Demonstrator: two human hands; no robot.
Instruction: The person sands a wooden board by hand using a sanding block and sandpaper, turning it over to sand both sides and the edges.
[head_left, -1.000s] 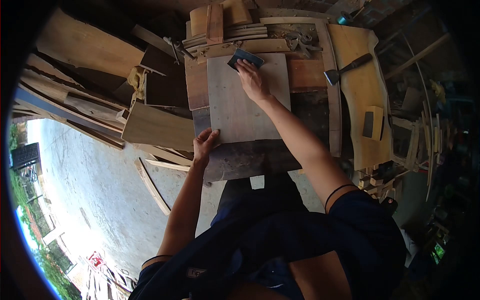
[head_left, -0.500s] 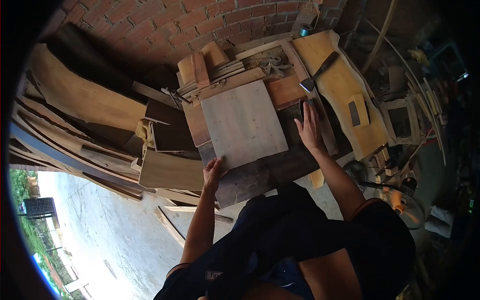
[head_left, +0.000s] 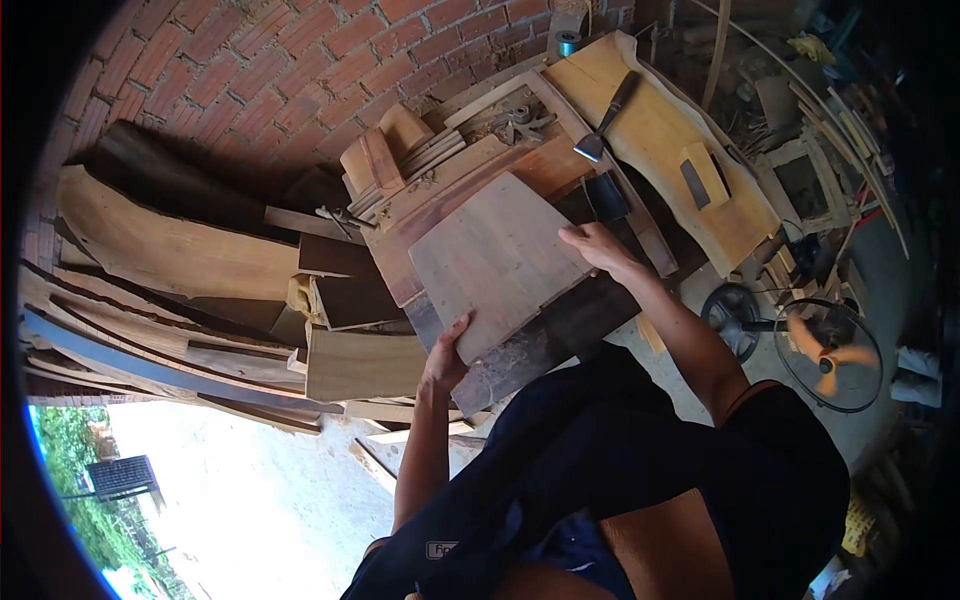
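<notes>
A pale, squarish wooden board (head_left: pixel 500 262) lies over a dark plank (head_left: pixel 525 362) on the work surface, its near edge tilted toward me. My left hand (head_left: pixel 446 358) is closed on its near left corner, thumb on the top face. At the right corner, my right hand (head_left: pixel 602 248) also grips the board, with its fingers partly hidden underneath. Just beyond that hand rests a flat dark piece (head_left: pixel 606 197), whose kind I cannot make out. A scraper with a wide metal blade and dark handle (head_left: pixel 622 100) lies farther back, on a yellowish live-edge slab (head_left: pixel 660 130).
Thin wood strips (head_left: pixel 440 155) and metal clamp-like parts (head_left: pixel 522 122) lie behind the board. A small wooden block with a dark face (head_left: pixel 704 176) sits on the slab. Curved planks (head_left: pixel 180 235) are stacked at left. A fan (head_left: pixel 828 355) stands at right, a brick wall (head_left: pixel 300 70) behind.
My right hand has left the dark piece and come nearer, onto the board's right corner. The board has turned and tilted slightly. My left hand keeps its corner. The camera view has shifted.
</notes>
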